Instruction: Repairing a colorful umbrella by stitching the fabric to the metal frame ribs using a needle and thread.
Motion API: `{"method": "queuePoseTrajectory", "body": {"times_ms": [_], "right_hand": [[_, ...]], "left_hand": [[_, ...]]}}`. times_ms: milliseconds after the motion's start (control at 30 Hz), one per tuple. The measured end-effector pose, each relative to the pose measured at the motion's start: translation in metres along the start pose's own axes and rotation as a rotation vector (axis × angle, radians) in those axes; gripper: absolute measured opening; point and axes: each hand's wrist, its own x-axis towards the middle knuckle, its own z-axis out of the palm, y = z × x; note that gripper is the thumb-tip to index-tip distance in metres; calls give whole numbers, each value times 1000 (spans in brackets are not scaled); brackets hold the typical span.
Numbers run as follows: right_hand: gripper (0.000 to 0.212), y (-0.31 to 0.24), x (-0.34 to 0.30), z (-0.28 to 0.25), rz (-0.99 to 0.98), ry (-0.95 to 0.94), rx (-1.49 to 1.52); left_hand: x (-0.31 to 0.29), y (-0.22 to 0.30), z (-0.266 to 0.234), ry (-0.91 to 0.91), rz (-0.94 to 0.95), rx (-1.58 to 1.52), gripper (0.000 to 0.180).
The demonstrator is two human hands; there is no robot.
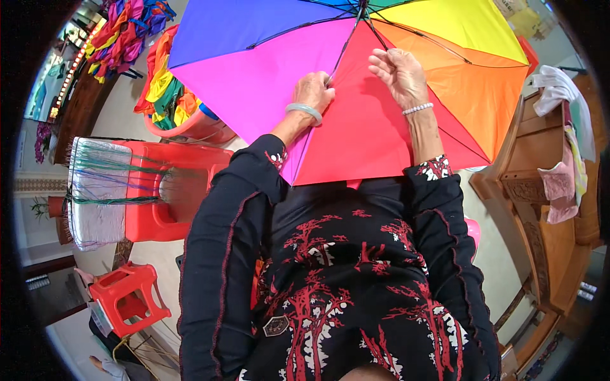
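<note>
A rainbow-coloured umbrella canopy (368,140) lies spread before me with its dark metal frame showing. Its pink and red panels are nearest to me. My left hand (311,92) is closed around a thin umbrella rib (345,51) along the seam between those two panels. Over the red panel, my right hand (401,73) is raised with thumb and forefinger pinched together, close to another rib. Whatever this pinch holds, if anything, is too small to make out. The ribs meet at a dark hub (363,5) at the top edge of the view.
At left, a red plastic stool (146,216) bears a white block (98,219) strung with green and blue threads. Behind it stands a tub (197,130) of coloured cloth (166,89). Another red stool (130,295) is lower left. A wooden bench (540,159) with towels (562,184) stands at right.
</note>
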Motion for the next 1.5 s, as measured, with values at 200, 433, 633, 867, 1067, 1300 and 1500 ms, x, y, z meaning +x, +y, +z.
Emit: {"method": "queuePoseTrajectory", "body": {"times_ms": [200,433,633,867,1067,1300,1500], "right_hand": [[9,-3,-3,-3,82,-185,-20],[12,25,-19,21,-364,-772,-1306],[10,67,-16,29,-410,-608,-1461],[8,78,-19,39,-218,-384,-1424],[8,66,-15,29,224,-131,-211],[9,51,-12,24,118,-80,-18],[10,49,-12,16,141,-31,-15]], "left_hand": [[5,7,-21,-368,-346,-701,14],[15,-8,-30,-225,-774,-1078,11],[15,-3,-31,-196,-802,-1072,13],[13,-2,-31,-158,-876,-1148,10],[12,-10,-25,-210,-893,-1159,12],[14,1,-33,-370,-767,-965,12],[6,10,-40,-448,-467,-661,11]]}}
